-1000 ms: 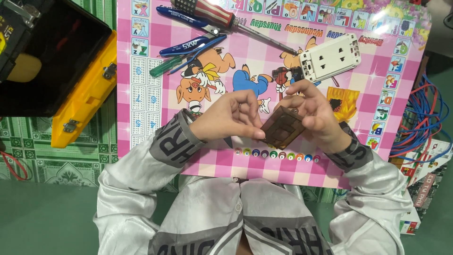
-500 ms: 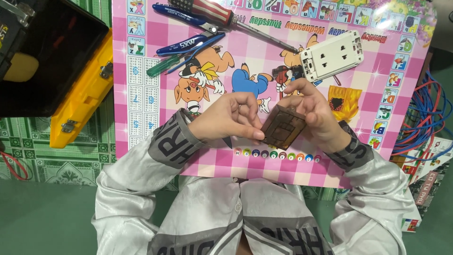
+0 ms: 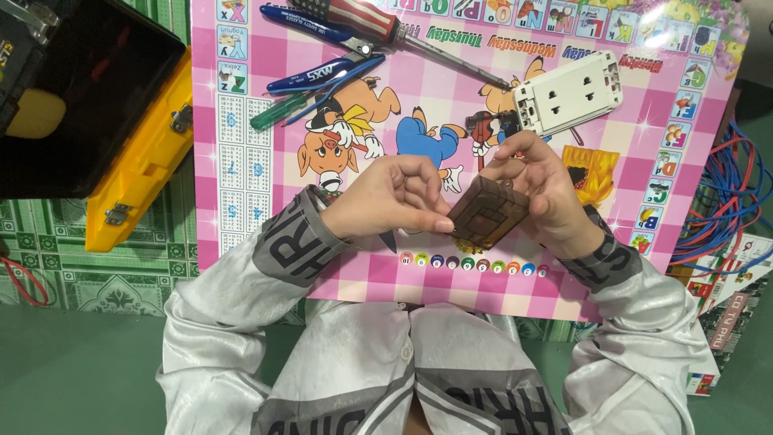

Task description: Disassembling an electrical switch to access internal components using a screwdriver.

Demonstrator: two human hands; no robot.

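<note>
One brown socket module [image 3: 488, 211], held over the pink cartoon mat [image 3: 322, 266]: right hand [image 3: 541, 192] clasps it, left hand [image 3: 396, 197] pinches its edge. Behind: one white double socket plate [image 3: 568, 93], one screwdriver [image 3: 386, 28], one yellow toolbox [image 3: 141, 165].

A pink checked cartoon mat [image 3: 451, 278] is covering the middle of the floor; green patterned flooring [image 3: 56, 274] is showing left of the mat; plain green floor [image 3: 72, 379] is lying below it; even light is falling throughout.
</note>
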